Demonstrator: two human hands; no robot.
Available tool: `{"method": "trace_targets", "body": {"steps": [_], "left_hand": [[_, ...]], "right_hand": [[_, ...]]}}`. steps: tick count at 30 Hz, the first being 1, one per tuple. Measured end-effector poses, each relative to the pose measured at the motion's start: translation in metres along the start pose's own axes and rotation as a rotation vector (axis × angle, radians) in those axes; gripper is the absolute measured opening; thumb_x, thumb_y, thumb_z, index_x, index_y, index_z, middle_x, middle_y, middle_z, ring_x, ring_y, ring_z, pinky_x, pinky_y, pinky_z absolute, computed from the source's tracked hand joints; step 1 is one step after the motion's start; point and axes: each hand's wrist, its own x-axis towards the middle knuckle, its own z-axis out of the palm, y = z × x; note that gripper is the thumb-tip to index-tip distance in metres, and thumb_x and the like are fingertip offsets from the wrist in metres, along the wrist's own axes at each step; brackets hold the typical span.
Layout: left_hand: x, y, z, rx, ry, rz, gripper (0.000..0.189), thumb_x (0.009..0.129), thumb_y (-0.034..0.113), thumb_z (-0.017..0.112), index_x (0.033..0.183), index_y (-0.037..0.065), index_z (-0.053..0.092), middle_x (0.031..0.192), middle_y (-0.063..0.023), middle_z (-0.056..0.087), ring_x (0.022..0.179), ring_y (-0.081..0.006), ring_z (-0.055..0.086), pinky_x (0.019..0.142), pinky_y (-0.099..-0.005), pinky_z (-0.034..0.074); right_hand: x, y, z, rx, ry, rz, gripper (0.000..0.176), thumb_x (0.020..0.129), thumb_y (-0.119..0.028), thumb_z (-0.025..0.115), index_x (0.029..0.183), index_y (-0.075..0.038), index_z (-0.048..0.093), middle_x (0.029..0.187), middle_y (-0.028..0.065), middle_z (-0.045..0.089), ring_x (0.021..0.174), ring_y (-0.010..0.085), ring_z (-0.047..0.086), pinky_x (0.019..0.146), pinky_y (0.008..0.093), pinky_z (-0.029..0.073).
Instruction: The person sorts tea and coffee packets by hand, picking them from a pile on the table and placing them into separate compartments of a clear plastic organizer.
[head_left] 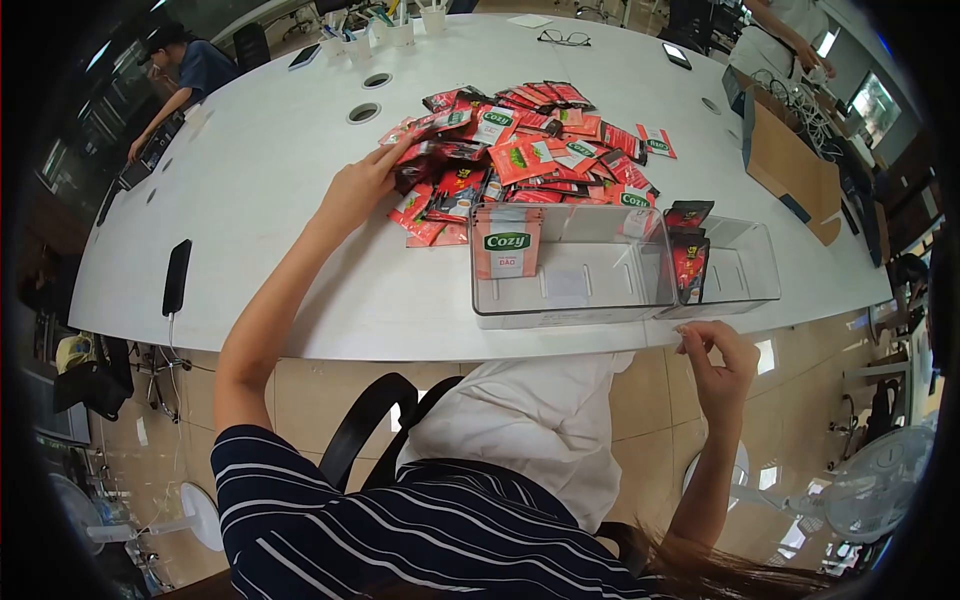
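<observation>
A heap of red and pink Cozy and black-and-red drink sachets (525, 155) covers the middle of the table. My left hand (362, 187) reaches to the heap's left side, its fingers closed around a few sachets (430, 150) that are blurred by motion. In front of the heap stands a clear plastic bin (600, 305) with upright pink Cozy sachets (508, 245) at its left end. Beside it, a smaller clear bin (745, 255) holds black-and-red sachets (690, 268). Just off the table's front edge, below the smaller bin, is my right hand (722, 365), fingers curled together with nothing visible in them.
A black phone (176, 278) on a white cable lies at the left. Cups of pens (395, 35), glasses (564, 38) and another phone (677, 56) are farther back. A cardboard box of cables (790, 160) stands at the right. One person (185, 75) sits far left; another stands back right.
</observation>
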Motion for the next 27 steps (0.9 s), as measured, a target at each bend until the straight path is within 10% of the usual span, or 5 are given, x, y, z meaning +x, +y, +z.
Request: {"method": "trace_targets", "body": {"steps": [10,18,27], "left_hand": [[-0.043,0.057,-0.056,-1.341,0.404,-0.594,0.027,0.098,0.018,0.047,0.113,-0.003,0.052,0.107,-0.0117,0.063,0.094,-0.0206,0.065,0.079,-0.0357,0.056],[-0.062,0.183,-0.086,-1.728,0.472,-0.469,0.030,0.095,0.016,0.049,0.117,-0.004,0.051,0.109,-0.0112,0.061,0.090,-0.0165,0.064,0.077,-0.0324,0.054],[-0.073,0.252,-0.062,-1.646,0.070,-0.136,0.022,0.090,0.005,0.057,0.110,-0.005,0.059,0.098,-0.0042,0.062,0.088,-0.0099,0.053,0.080,-0.0255,0.044]], "right_hand": [[-0.003,0.007,0.008,0.091,-0.039,-0.036,0.005,0.078,0.001,0.068,0.082,-0.001,0.068,0.072,0.0057,0.065,0.060,0.0124,0.058,0.052,0.0231,0.042],[0.015,-0.041,0.023,0.314,-0.064,-0.083,0.022,0.076,0.001,0.069,0.098,-0.003,0.067,0.077,0.0055,0.066,0.064,0.0103,0.058,0.055,0.0224,0.043],[0.007,-0.036,0.022,0.805,0.032,0.116,0.018,0.082,-0.002,0.068,0.100,0.001,0.066,0.080,0.0043,0.069,0.075,0.0061,0.062,0.060,0.0189,0.044]]}}
